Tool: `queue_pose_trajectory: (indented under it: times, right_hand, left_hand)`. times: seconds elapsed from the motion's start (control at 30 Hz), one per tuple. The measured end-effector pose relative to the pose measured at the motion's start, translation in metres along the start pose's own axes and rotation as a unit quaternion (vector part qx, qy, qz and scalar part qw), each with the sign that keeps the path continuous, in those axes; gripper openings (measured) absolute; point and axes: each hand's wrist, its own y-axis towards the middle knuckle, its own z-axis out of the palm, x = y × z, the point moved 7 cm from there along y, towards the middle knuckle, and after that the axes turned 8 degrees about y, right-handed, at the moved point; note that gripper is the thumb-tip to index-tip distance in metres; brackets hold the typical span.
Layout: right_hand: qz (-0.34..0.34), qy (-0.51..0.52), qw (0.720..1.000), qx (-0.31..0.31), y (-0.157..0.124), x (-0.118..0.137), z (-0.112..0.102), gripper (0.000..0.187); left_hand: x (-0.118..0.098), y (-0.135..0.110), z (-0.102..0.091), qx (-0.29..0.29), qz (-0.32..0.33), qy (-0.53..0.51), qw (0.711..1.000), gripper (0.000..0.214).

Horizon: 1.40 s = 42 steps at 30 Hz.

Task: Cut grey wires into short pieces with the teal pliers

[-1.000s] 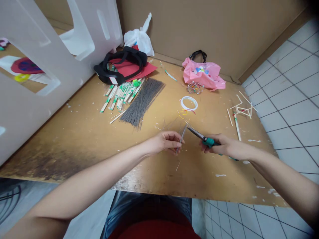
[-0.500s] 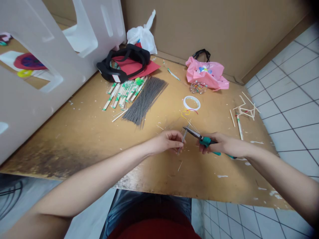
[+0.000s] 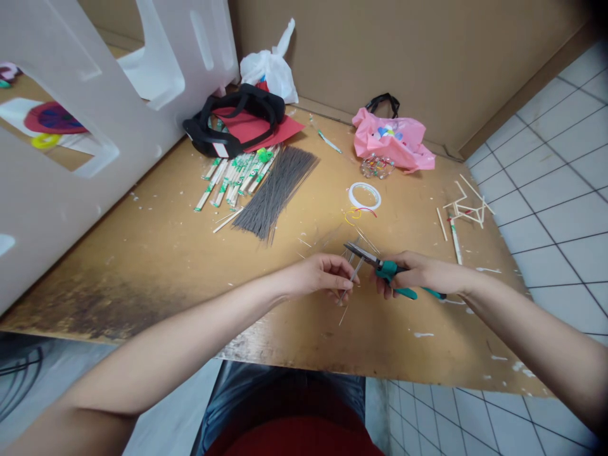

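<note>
My left hand (image 3: 323, 275) pinches a thin grey wire (image 3: 351, 278) that slants upward over the wooden table (image 3: 156, 253). My right hand (image 3: 418, 273) grips teal-handled pliers (image 3: 380, 266), whose dark jaws reach left and meet the wire just above my left fingertips. Both hands hover near the table's front edge, close together. A short cut piece of wire (image 3: 341, 315) lies on the table just below my left hand.
A bundle of grey wires (image 3: 275, 193) and green-wrapped chopsticks (image 3: 235, 177) lie at mid-table. Behind are a black strap on red paper (image 3: 247, 120), a white bag (image 3: 270, 66), a pink bag (image 3: 392, 139), a tape roll (image 3: 365, 195), and a stick frame (image 3: 463, 209). A white panel (image 3: 71, 126) stands left.
The pliers moved left and closed in on the wire held by my left hand. My left hand lowered slightly, and the wire tilted more towards the pliers.
</note>
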Motion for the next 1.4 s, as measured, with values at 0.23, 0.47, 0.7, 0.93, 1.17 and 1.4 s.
queue_pose_trajectory:
  times: [0.23, 0.47, 0.7, 0.93, 1.17, 1.4]
  right_hand:
    - [0.007, -0.014, 1.000, 0.008, 0.0024, 0.0016, 0.0010, 0.017]
    - [0.020, -0.034, 0.999, -0.016, 0.0021, -0.0021, 0.0008, 0.016]
    - [0.021, -0.045, 0.998, -0.042, 0.0014, -0.0031, 0.0001, 0.014]
    - [0.009, 0.022, 1.000, -0.010, 0.0030, -0.0015, 0.0050, 0.014]
    - [0.019, 0.029, 0.999, -0.011, 0.0035, -0.0038, 0.0053, 0.014]
    - [0.005, -0.045, 0.998, -0.051, 0.0047, -0.0053, 0.0024, 0.014]
  left_hand:
    - [0.0028, -0.0006, -0.0002, 0.011, -0.013, 0.008, 1.000, 0.026]
    - [0.0024, -0.0007, 0.0012, 0.011, -0.017, -0.010, 1.000, 0.026]
    - [0.0030, -0.0003, 0.0012, 0.011, -0.019, -0.012, 1.000, 0.027]
    - [0.0026, -0.0003, 0.0011, 0.014, -0.015, -0.015, 1.000, 0.027]
    - [0.0034, 0.0003, 0.0016, 0.015, -0.021, -0.019, 0.999, 0.028]
    - [0.0041, -0.0005, 0.0007, 0.013, -0.018, -0.017, 1.000, 0.027]
